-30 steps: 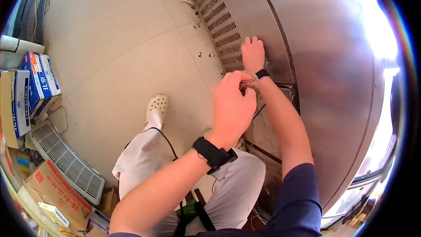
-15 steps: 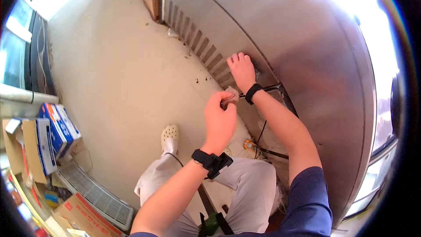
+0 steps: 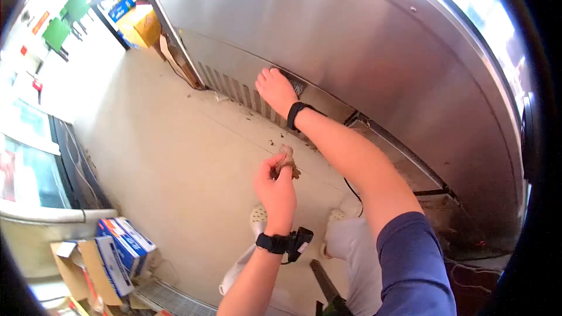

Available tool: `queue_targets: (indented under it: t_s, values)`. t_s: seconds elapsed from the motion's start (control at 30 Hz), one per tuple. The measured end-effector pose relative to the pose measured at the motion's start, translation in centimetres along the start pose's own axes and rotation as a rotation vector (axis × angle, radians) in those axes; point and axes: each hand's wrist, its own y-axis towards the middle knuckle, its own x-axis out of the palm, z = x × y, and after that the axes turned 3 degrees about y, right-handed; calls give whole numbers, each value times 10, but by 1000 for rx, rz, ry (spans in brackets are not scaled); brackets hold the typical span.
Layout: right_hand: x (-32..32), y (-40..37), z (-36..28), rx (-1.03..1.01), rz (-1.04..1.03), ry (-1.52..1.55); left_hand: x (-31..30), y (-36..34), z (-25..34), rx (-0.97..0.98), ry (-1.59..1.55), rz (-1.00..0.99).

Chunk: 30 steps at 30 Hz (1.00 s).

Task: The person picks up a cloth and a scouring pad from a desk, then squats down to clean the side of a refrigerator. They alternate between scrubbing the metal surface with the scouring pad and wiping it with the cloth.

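Note:
My left hand, with a black strap and small device on its wrist, pinches a crumpled, dirty pinkish-brown rag over the floor. My right hand has its fingers curled at the upper edge of the slotted panel, low on a stainless steel cabinet; the fingertips are hidden behind the knuckles. Just right of those knuckles is a dark mesh patch. Beyond my right wrist, the cabinet's base opens onto a dark frame bar.
Small dark debris lies on the pale floor along the cabinet. Blue-and-white boxes and an open carton stand at lower left. A yellow box is beyond the cabinet's far end. A thin black cable hangs near my knee.
My view has swung, bringing green chairs and the yellow box into sight. My left hand has drawn the rag away from the cabinet and my right wrist. My right hand stays at the panel.

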Motion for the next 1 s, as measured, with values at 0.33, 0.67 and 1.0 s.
queue_targets:
  t_s: [0.33, 0.67, 1.0]
  values:
    - [24, -7, -22, 32, -18, -68, -18, -5, 24, -45, -102, 25]
    - [33, 19, -39, 138, -8, -55, -21, -1, 15, -35, -92, 20]
    - [7, 23, -6, 160, 30, 78, -16, -7, 18, 60, -90, 133]
